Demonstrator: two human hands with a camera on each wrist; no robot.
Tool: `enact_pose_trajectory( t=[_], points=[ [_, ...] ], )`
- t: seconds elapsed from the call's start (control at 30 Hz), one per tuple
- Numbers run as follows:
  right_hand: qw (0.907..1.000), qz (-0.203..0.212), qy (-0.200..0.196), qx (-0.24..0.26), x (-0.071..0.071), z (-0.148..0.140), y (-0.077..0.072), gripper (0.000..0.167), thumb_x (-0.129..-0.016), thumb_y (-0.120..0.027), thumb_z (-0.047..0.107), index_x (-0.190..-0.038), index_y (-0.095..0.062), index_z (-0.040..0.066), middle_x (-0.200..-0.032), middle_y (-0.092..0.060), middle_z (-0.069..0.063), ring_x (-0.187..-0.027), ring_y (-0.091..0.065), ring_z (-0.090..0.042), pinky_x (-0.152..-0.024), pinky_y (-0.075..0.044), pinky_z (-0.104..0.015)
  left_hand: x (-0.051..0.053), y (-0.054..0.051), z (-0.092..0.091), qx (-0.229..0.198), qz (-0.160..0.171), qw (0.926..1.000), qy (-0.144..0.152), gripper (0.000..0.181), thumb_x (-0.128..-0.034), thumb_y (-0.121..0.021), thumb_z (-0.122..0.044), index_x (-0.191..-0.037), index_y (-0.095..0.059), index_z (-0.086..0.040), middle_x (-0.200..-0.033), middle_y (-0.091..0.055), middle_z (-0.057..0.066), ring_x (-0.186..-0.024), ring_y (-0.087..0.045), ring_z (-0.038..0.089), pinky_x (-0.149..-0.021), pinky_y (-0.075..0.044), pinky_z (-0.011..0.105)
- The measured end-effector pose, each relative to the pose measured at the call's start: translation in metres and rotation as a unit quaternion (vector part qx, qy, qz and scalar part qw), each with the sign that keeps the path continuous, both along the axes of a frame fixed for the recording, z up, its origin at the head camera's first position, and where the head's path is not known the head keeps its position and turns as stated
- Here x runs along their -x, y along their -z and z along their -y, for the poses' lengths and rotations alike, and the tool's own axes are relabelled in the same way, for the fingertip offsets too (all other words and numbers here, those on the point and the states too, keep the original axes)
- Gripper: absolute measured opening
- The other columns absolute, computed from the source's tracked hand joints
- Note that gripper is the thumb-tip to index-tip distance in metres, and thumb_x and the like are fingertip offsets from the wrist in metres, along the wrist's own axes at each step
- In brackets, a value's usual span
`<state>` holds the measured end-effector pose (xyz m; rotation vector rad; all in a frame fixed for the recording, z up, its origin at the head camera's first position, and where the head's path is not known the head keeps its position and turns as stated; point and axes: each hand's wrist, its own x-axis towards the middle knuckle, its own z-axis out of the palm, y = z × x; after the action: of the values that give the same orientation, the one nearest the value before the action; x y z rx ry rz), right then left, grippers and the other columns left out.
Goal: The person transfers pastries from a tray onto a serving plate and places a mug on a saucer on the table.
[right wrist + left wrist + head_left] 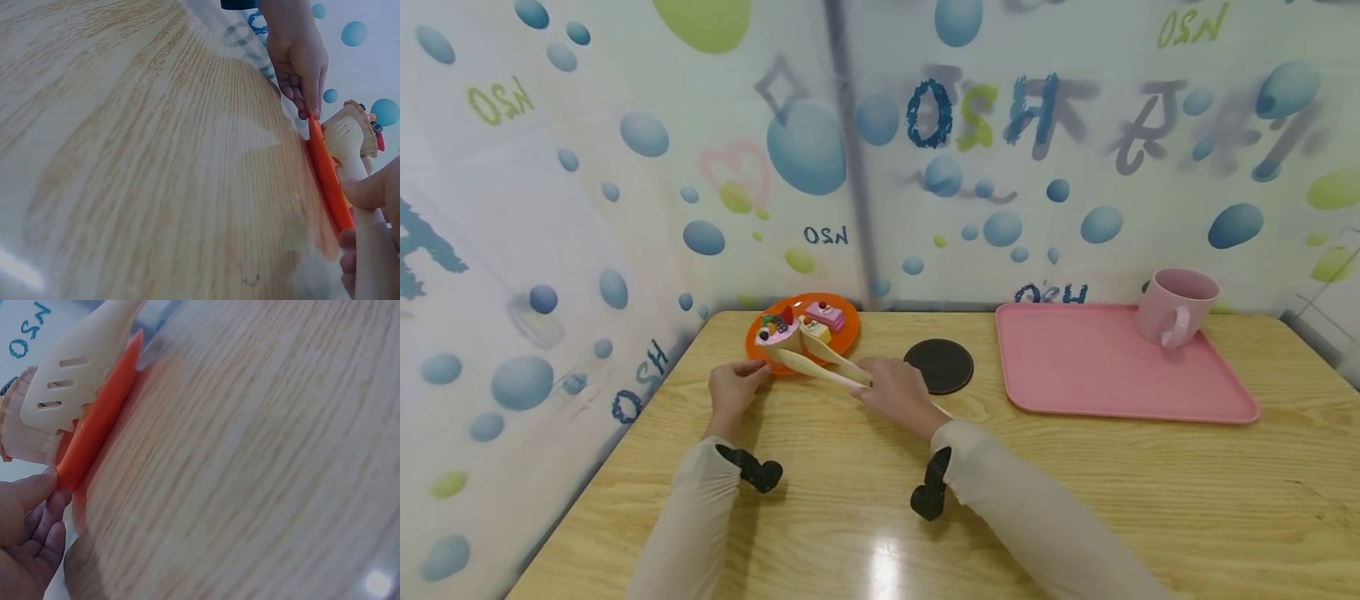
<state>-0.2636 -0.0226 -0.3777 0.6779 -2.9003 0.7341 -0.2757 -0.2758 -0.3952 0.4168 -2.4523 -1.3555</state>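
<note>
On an orange plate (846,340) at the back left lie a fruit-topped round cake (778,332), a pink cake piece (825,314) and a yellow one (816,330). My left hand (737,392) pinches the plate's near left rim between thumb and fingers, as the left wrist view (31,531) also shows. My right hand (897,393) grips cream tongs (820,369), whose slotted end (69,375) lies against the side of the round cake. In the right wrist view the thumb lies along the tongs (373,256).
A round black coaster (938,366) lies on the wooden table (820,500) beyond my right hand. Farther right is a pink tray (1120,367) with a pink mug (1176,307) at its back right corner. A patterned curtain (880,167) hangs behind the table.
</note>
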Motion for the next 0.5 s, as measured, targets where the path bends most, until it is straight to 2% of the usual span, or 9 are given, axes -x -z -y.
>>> enact_pose_trajectory(
  t=[0.33, 0.5],
  points=[
    [1.0, 0.008, 0.002, 0.0, 0.0055, 0.0049, -0.0001, 0.034, -0.084, -0.066, 0.034, -0.113, -0.065, 0.017, -0.069, -0.055, 0.005, -0.057, -0.048, -0.015, -0.045, -0.039, -0.026, 0.0005, 0.003, -0.001, -0.01, -0.01, 0.9999, 0.006, 0.026, -0.0823, -0.068, -0.009, -0.101, -0.066, 0.009, -0.086, -0.068, 0.017, -0.057, -0.053, -0.004, -0.052, -0.043, 0.012],
    [0.9999, 0.01, 0.003, -0.003, 0.008, 0.0085, -0.002, 0.035, -0.083, -0.066, 0.034, -0.114, -0.065, 0.017, -0.078, -0.059, 0.003, -0.059, -0.048, -0.014, -0.046, -0.04, -0.026, 0.0, 0.003, 0.0002, -0.012, -0.016, 0.9998, 0.006, 0.026, -0.0823, -0.068, -0.008, -0.102, -0.066, 0.009, -0.085, -0.068, 0.017, -0.057, -0.054, -0.003, -0.052, -0.044, 0.012]
  ],
)
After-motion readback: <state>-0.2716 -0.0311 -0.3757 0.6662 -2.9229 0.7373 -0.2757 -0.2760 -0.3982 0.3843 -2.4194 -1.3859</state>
